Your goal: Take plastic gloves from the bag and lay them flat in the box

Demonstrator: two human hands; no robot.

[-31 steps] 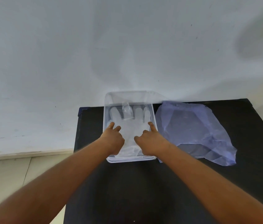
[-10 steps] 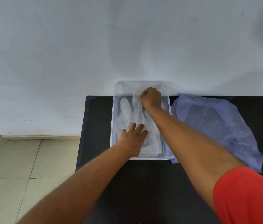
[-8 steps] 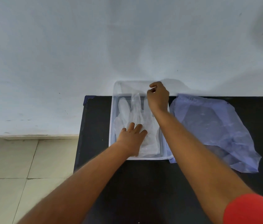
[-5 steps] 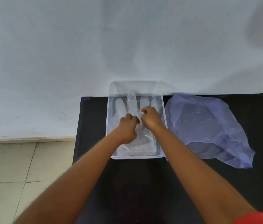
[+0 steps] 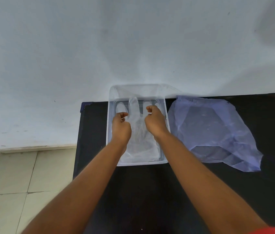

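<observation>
A clear plastic box (image 5: 141, 163) stands on the black table against the wall. A translucent plastic glove (image 5: 140, 134) lies flat inside it, fingers pointing toward the wall. My left hand (image 5: 120, 128) is on the glove's left side, thumb and forefinger pinched together at the film. My right hand (image 5: 155, 123) is on the glove's right side with its fingers curled in the same way. Both wrists cover the glove's edges. The bluish plastic bag (image 5: 214, 132) lies crumpled and flat on the table, right of the box.
The black table (image 5: 150, 191) ends at its left edge near the box, with tiled floor (image 5: 15, 183) below. A pale wall (image 5: 133, 48) rises directly behind the box and bag.
Half a second ago both hands met at the glove's middle; they have since drawn apart to its left and right sides. Before that my right hand reached to the box's far end.
</observation>
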